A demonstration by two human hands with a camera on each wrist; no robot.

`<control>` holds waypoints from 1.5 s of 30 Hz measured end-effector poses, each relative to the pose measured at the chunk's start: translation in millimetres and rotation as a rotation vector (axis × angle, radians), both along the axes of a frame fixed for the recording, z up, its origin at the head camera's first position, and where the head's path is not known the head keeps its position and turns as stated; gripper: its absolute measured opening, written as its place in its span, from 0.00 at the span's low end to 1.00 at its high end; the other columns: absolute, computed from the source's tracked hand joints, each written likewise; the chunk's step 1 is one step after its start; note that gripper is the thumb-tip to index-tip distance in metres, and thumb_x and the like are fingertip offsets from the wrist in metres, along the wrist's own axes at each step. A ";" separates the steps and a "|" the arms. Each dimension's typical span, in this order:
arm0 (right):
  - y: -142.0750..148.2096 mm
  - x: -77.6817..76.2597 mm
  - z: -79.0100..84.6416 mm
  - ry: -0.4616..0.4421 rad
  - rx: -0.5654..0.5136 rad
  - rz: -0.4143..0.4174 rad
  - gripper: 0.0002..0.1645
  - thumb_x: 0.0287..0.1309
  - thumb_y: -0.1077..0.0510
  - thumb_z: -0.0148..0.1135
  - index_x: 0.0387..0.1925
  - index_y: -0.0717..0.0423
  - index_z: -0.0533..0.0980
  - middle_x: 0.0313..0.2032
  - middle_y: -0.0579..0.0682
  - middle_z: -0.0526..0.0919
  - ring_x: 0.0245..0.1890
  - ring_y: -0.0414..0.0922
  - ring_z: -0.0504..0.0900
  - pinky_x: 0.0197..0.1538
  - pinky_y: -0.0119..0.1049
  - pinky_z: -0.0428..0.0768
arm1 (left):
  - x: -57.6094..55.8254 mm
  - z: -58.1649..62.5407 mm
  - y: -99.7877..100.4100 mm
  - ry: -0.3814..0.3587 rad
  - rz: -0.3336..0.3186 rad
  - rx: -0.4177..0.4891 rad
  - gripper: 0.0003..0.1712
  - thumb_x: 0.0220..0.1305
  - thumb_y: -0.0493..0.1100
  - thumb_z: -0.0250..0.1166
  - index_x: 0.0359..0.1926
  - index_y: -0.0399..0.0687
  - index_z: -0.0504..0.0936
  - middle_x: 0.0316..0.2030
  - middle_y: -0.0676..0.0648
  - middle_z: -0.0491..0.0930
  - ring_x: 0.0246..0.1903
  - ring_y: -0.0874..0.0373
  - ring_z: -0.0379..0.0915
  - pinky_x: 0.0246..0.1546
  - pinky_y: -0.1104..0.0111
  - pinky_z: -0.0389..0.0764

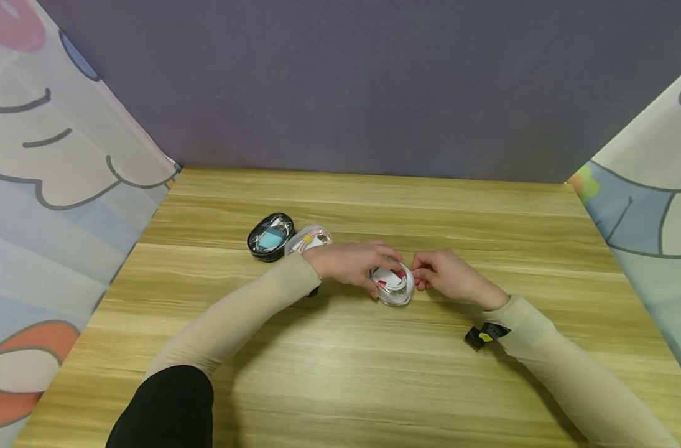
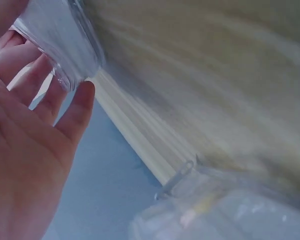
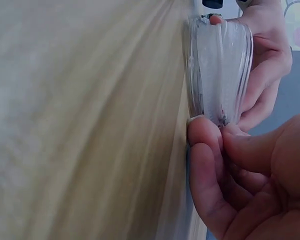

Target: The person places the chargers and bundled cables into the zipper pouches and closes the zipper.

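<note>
My left hand point(image 1: 354, 261) grips a clear rounded case point(image 1: 395, 291) from its left side, fingers over the far edge and thumb at the near one. Inside lies a coiled white cable with red bits. My right hand point(image 1: 451, 275) pinches the case's right end between thumb and forefinger; in the right wrist view the fingertips point(image 3: 206, 131) meet at its rim, hiding what small part they hold. The case point(image 3: 217, 70) stands close to the tabletop there. In the left wrist view the left palm point(image 2: 27, 145) faces the camera beside the case point(image 2: 65, 40).
A second clear case point(image 1: 322, 235) with a pinkish cable and yellow tie lies behind the left wrist, partly hidden. Against its left side sits a black-rimmed case point(image 1: 252, 241) with a light blue item inside. The wooden table point(image 1: 340, 386) ends at a grey panel point(image 1: 346, 93).
</note>
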State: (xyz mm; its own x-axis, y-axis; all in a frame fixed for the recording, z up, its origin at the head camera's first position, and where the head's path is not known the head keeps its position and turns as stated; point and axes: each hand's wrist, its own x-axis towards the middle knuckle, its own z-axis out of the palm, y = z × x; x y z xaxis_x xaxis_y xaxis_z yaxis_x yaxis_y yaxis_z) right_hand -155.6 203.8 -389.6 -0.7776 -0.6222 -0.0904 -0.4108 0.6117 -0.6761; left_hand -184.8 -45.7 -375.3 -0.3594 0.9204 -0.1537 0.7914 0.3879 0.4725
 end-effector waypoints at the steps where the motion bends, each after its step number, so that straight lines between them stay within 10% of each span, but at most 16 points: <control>1: 0.6 0.5 0.1 -0.003 -0.002 0.006 0.09 0.67 0.66 0.59 0.31 0.54 0.78 0.24 0.42 0.82 0.25 0.39 0.79 0.29 0.31 0.75 | -0.3 0.1 -0.2 0.000 0.000 -0.006 0.40 0.57 0.52 0.75 0.69 0.50 0.73 0.70 0.49 0.64 0.70 0.57 0.54 0.67 0.71 0.57; 11: 11.5 11.9 -0.6 -0.247 -0.134 0.053 0.09 0.69 0.69 0.54 0.32 0.61 0.77 0.29 0.49 0.83 0.27 0.44 0.82 0.30 0.35 0.82 | -1.8 3.6 -7.2 0.033 0.047 -0.052 0.43 0.58 0.53 0.74 0.71 0.48 0.69 0.72 0.48 0.62 0.71 0.56 0.52 0.68 0.68 0.57; 21: 15.0 11.5 -4.2 -0.367 -0.250 -0.126 0.07 0.70 0.71 0.50 0.38 0.69 0.75 0.31 0.58 0.83 0.29 0.48 0.83 0.32 0.38 0.84 | 3.9 7.7 -13.8 0.148 0.053 -0.055 0.44 0.56 0.47 0.76 0.72 0.53 0.69 0.72 0.49 0.61 0.72 0.54 0.52 0.67 0.65 0.62; 34: 9.5 -7.0 -2.3 -0.272 -0.183 -0.177 0.08 0.74 0.65 0.50 0.41 0.65 0.75 0.28 0.56 0.81 0.27 0.49 0.82 0.29 0.36 0.82 | 19.0 10.0 -11.9 0.512 -0.055 -0.048 0.36 0.58 0.44 0.75 0.68 0.60 0.75 0.70 0.51 0.66 0.69 0.53 0.59 0.65 0.63 0.66; 45: 11.7 -6.5 -5.2 -0.234 -0.164 -0.151 0.09 0.74 0.66 0.49 0.36 0.63 0.74 0.28 0.54 0.80 0.26 0.48 0.81 0.29 0.36 0.81 | 28.4 11.3 -6.1 0.436 -0.031 -0.163 0.33 0.63 0.44 0.71 0.69 0.64 0.74 0.69 0.51 0.67 0.63 0.55 0.70 0.55 0.65 0.77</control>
